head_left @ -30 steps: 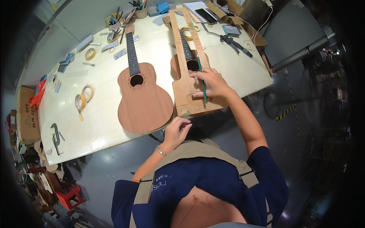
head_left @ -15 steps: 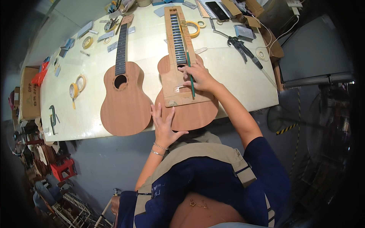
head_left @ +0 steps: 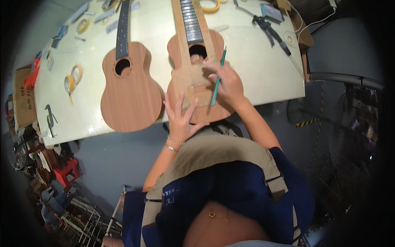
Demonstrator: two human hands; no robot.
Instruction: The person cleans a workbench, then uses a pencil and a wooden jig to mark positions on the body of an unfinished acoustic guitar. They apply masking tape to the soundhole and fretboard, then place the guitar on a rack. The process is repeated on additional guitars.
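A ukulele-shaped wooden instrument (head_left: pixel 175 49) lies at the table's front edge, its dark fretted neck pointing away from me. On top of it rests a flat tan template (head_left: pixel 181 80), whose long arms run along both sides of the fretboard. My left hand (head_left: pixel 180 120) is spread, its fingertips on the near end of the template and instrument body. Over the template's right side is my right hand (head_left: pixel 231 85), slightly blurred, with a green pencil (head_left: pixel 215 91) held slanting between its fingers. Left of this lies a second similar instrument (head_left: pixel 131 101), untouched, its round soundhole uncovered.
Tape rolls (head_left: pixel 69 83) and a green clamp (head_left: pixel 49 120) lie on the table's left side. A black air gun (head_left: pixel 269 33) with a hose is at the right. A yellow tape roll (head_left: pixel 210 5) sits beyond the template. On the floor stands a red stool (head_left: pixel 68 171).
The whole view has shifted, so the table sits higher in the picture. My right hand has turned, and the pencil's top now leans right instead of left. My left hand stays on the instrument's near end.
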